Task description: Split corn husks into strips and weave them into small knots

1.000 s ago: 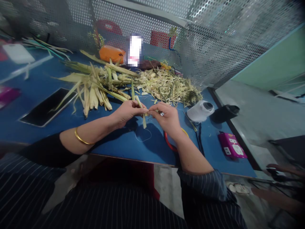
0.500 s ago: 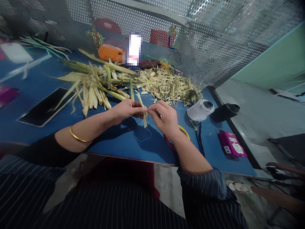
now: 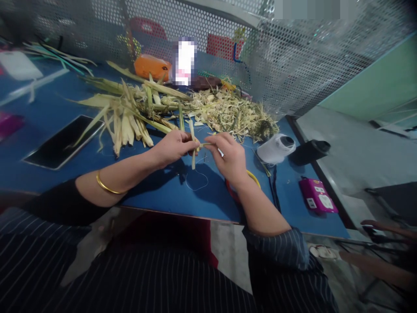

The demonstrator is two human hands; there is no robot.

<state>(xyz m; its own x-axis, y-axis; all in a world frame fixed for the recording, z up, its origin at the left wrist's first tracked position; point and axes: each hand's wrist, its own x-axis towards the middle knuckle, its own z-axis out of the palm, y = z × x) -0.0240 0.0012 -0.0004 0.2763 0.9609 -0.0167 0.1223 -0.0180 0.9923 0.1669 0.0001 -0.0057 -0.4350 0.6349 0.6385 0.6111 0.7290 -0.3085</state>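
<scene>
My left hand [image 3: 178, 148] pinches a pale husk strip [image 3: 193, 158] that stands nearly upright between its fingertips. From the right, my right hand [image 3: 228, 156] has its thumb and forefinger closed on a thin piece of husk that runs across to the left fingertips. A loop of thin white thread [image 3: 207, 182] lies on the blue table [image 3: 182, 202] below. Behind the hands are long dry husks [image 3: 127, 126] and a heap of shredded husk [image 3: 228, 111].
White thread spool [image 3: 275, 148], black spool [image 3: 309, 152] and purple packet [image 3: 317, 195] sit on the right. A red and yellow ring [image 3: 254, 177] lies under my right wrist. A dark flat panel [image 3: 60, 143] is left, an orange pack [image 3: 151, 68] behind.
The upright strip has shifted slightly left and up with my left hand. Between the fingertips a crosswise piece of husk now shows, and my right hand has moved slightly right.
</scene>
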